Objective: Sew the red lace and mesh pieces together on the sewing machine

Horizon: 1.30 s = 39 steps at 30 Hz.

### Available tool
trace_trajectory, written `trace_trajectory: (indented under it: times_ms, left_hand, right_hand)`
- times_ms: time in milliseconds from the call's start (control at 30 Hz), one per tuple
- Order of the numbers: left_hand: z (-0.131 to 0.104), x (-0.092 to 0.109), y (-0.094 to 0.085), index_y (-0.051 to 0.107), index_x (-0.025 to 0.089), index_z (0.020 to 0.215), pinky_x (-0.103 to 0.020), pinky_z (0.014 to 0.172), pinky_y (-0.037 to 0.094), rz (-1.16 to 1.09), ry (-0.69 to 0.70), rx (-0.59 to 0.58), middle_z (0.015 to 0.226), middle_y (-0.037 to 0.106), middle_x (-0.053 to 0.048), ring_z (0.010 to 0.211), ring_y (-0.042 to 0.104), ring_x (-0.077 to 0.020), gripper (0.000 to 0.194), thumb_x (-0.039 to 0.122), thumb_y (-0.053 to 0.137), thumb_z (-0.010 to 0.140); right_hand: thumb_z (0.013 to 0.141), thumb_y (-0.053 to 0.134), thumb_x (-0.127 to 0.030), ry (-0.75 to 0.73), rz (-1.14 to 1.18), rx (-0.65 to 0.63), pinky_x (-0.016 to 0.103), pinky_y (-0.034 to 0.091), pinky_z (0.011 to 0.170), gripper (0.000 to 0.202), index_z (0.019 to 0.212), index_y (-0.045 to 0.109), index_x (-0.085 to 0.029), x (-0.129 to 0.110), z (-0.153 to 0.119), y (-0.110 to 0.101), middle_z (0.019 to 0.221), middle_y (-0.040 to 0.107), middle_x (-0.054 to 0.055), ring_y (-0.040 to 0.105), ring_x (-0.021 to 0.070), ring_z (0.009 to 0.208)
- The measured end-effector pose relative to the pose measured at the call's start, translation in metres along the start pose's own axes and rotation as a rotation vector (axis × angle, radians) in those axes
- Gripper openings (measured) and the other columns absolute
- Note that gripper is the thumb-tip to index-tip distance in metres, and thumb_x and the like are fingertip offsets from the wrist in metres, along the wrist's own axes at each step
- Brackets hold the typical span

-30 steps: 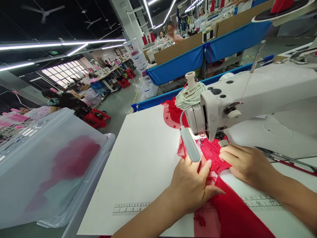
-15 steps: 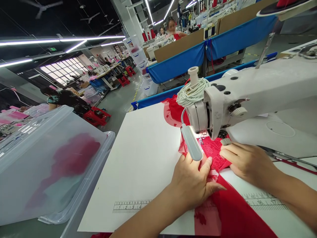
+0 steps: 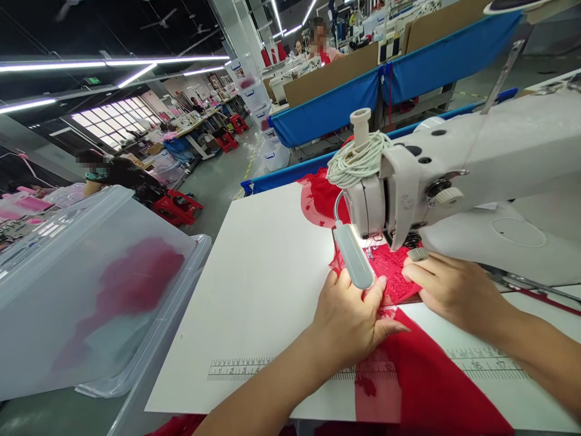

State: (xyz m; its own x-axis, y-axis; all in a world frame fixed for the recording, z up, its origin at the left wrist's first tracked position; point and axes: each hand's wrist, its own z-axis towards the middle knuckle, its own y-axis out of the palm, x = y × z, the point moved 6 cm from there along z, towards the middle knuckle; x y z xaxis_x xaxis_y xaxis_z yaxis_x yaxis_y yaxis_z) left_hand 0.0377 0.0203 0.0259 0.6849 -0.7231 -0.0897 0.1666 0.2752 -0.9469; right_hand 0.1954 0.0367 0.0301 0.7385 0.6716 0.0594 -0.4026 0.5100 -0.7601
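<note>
Red lace fabric lies under the needle area of a white sewing machine. My left hand presses on the fabric's near left side, fingers lying flat and thumb spread out; some fingertips are hidden behind a small grey lamp. On the other side, my right hand pinches the lace's right edge, close to the machine head. From the lace, plain red cloth and a sheer red strip trail toward the table's front edge. More red fabric is bunched behind the machine head.
The white table carries a printed ruler near its front edge. To the left stands a translucent plastic bin with red material inside. Blue cloth troughs hang along the opposite workstation. Other people sit at stations further off.
My view has shifted slightly. Both hands stay at nearly the same places on the lace, and the fabric between them looks a little flatter and more exposed.
</note>
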Motion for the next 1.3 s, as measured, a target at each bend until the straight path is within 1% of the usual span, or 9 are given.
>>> trace_trajectory:
  times_ms: [233, 333, 433, 567, 667, 1000, 1067, 1167, 1300]
  left_hand:
    - [0.001, -0.002, 0.003, 0.062, 0.011, 0.137, -0.045, 0.085, 0.047, -0.005, -0.010, 0.012, 0.115, 0.072, -0.021, 0.100, 0.064, -0.0318, 0.078, 0.071, 0.025, 0.102]
    - [0.001, -0.001, 0.005, 0.061, 0.009, 0.138, -0.046, 0.087, 0.046, 0.017, 0.000, -0.012, 0.119, 0.070, -0.022, 0.102, 0.064, -0.0317, 0.081, 0.071, 0.024, 0.102]
    - [0.001, 0.002, 0.006, 0.060, 0.006, 0.137, -0.046, 0.087, 0.044, 0.046, 0.018, -0.021, 0.117, 0.071, -0.021, 0.100, 0.065, -0.0313, 0.083, 0.071, 0.023, 0.102]
    - [0.000, 0.005, 0.003, 0.061, 0.008, 0.137, -0.046, 0.085, 0.040, 0.069, 0.026, 0.028, 0.111, 0.072, -0.019, 0.095, 0.065, -0.0310, 0.081, 0.072, 0.025, 0.102]
    - [-0.001, 0.006, 0.003, 0.061, 0.008, 0.137, -0.046, 0.086, 0.039, 0.079, 0.028, 0.026, 0.110, 0.072, -0.019, 0.094, 0.065, -0.0308, 0.080, 0.072, 0.029, 0.101]
    - [0.000, 0.007, -0.002, 0.063, 0.010, 0.135, -0.053, 0.098, 0.037, 0.143, 0.005, 0.102, 0.117, 0.071, -0.020, 0.092, 0.065, -0.0300, 0.081, 0.074, 0.028, 0.100]
    - [0.000, 0.006, -0.002, 0.063, 0.010, 0.135, -0.055, 0.103, 0.036, 0.156, -0.008, 0.100, 0.120, 0.070, -0.020, 0.095, 0.066, -0.0313, 0.082, 0.075, 0.030, 0.099]
    - [0.000, 0.005, -0.002, 0.062, 0.011, 0.136, -0.059, 0.109, 0.033, 0.184, -0.019, 0.088, 0.127, 0.068, -0.020, 0.113, 0.063, -0.0362, 0.080, 0.076, 0.035, 0.097]
    - [0.000, 0.004, -0.001, 0.060, 0.013, 0.138, -0.064, 0.115, 0.024, 0.186, -0.037, 0.059, 0.130, 0.067, -0.018, 0.127, 0.055, -0.0392, 0.070, 0.069, 0.040, 0.100]
  right_hand:
    - [0.076, 0.040, 0.008, -0.009, -0.002, -0.009, 0.031, 0.032, 0.052, 0.032, 0.068, 0.056, -0.019, 0.001, 0.001, 0.000, 0.061, 0.046, -0.001, 0.043, 0.0154, 0.057]
    - [0.077, 0.040, 0.008, -0.002, 0.007, -0.009, 0.031, 0.033, 0.053, 0.033, 0.072, 0.059, -0.018, 0.001, 0.002, -0.001, 0.061, 0.049, 0.000, 0.045, 0.0166, 0.059]
    - [0.080, 0.040, 0.008, -0.007, 0.010, -0.005, 0.031, 0.033, 0.053, 0.033, 0.074, 0.060, -0.017, 0.000, 0.003, -0.003, 0.065, 0.055, 0.002, 0.047, 0.0174, 0.060]
    - [0.081, 0.040, 0.008, -0.009, 0.009, 0.012, 0.031, 0.035, 0.054, 0.034, 0.072, 0.059, -0.018, -0.001, 0.005, -0.005, 0.063, 0.053, 0.001, 0.047, 0.0173, 0.059]
    - [0.081, 0.040, 0.009, -0.010, 0.022, 0.012, 0.030, 0.035, 0.054, 0.034, 0.073, 0.059, -0.018, -0.001, 0.006, -0.004, 0.062, 0.052, 0.000, 0.046, 0.0171, 0.059]
    - [0.078, 0.039, 0.009, 0.011, 0.044, 0.017, 0.030, 0.036, 0.055, 0.034, 0.072, 0.057, -0.019, 0.001, 0.007, -0.004, 0.065, 0.049, 0.000, 0.047, 0.0164, 0.059]
    - [0.080, 0.039, 0.009, 0.012, 0.049, 0.019, 0.030, 0.037, 0.056, 0.034, 0.073, 0.058, -0.019, 0.001, 0.007, -0.004, 0.065, 0.049, 0.000, 0.046, 0.0165, 0.060]
    - [0.084, 0.042, 0.004, 0.020, 0.067, -0.002, 0.031, 0.038, 0.058, 0.031, 0.072, 0.057, -0.020, 0.003, 0.005, -0.001, 0.065, 0.048, 0.000, 0.047, 0.0175, 0.061]
    - [0.087, 0.045, -0.001, 0.025, 0.078, -0.037, 0.031, 0.041, 0.063, 0.026, 0.077, 0.059, -0.020, 0.006, 0.001, 0.006, 0.078, 0.061, 0.006, 0.054, 0.0198, 0.070]
